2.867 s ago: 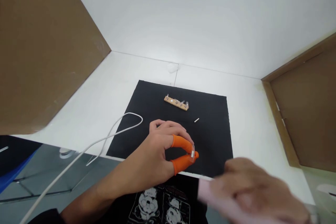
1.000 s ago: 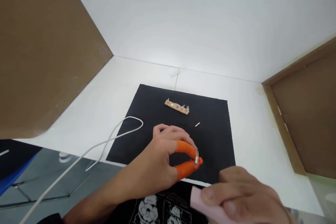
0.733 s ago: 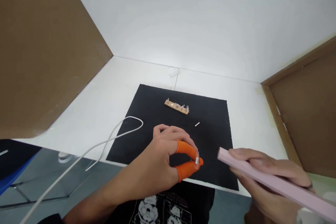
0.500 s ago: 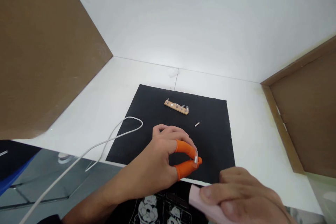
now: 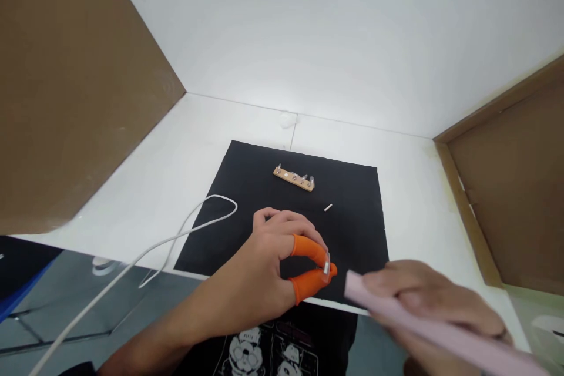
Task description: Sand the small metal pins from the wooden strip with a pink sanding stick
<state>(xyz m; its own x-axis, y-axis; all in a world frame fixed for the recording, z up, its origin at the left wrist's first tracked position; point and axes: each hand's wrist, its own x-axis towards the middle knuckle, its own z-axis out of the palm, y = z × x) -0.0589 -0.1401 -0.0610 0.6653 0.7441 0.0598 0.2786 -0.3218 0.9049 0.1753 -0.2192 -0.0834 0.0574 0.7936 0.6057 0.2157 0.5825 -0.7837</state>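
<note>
So I'm standing here watching, and the person's left hand (image 5: 268,252) is reaching in over a black rectangular mat (image 5: 352,188); it's wearing stretchy orange finger covers (image 5: 308,284) on thumb and index finger, and those two are clamping a small clear plastic piece (image 5: 326,267) with a whitish patch in its middle; that piece is sitting right at the fingertips, near the mat's front edge, and I can't tell whether the hand is touching the mat.

The right hand (image 5: 434,299) is wrapping around a long pale pink flat-sided bar (image 5: 423,329), kinda blurry; the bar's tip is pointing toward the left thumb, sitting near it with a gap showing between them.

Farther back on the mat a narrow tan strip (image 5: 291,177) is lying at a slant, with clear upright bits poking up along it and a white dot showing toward its left end; a tiny white stick (image 5: 328,207) is lying near its right end, well apart from the pink bar.

A thin white cable (image 5: 136,261) is looping across the white counter (image 5: 414,200) and onto the mat's left edge; brown panels (image 5: 88,88) are flanking both sides.
</note>
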